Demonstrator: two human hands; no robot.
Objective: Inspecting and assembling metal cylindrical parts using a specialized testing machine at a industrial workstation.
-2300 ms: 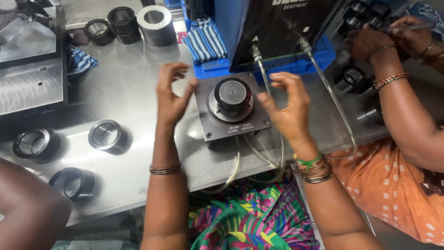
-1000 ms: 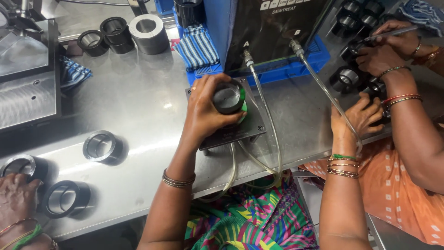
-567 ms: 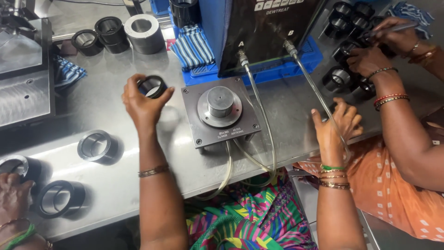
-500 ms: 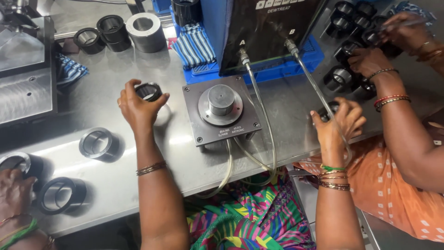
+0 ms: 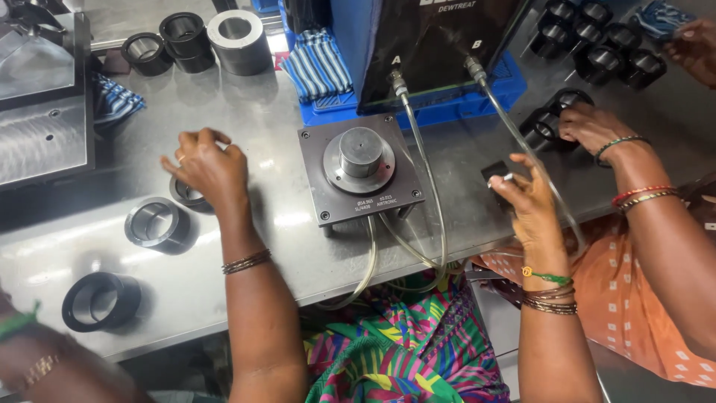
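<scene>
Left hand (image 5: 209,168) grips a black ring (image 5: 186,195); right hand (image 5: 529,198) holds another ring (image 5: 496,175).

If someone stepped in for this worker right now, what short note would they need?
Left hand: setting a dark ring on the steel table, fingers on top of it, beside another ring; a third lies nearer the table edge.
Right hand: raised at the right table edge, a small dark ring at its fingertips.
Gauge plate: its centre post is bare, two hoses attached.
Done: one ring set aside on the left.
Left: post has no ring on it; more rings wait at far right, where a co-worker's hand touches one.
</scene>
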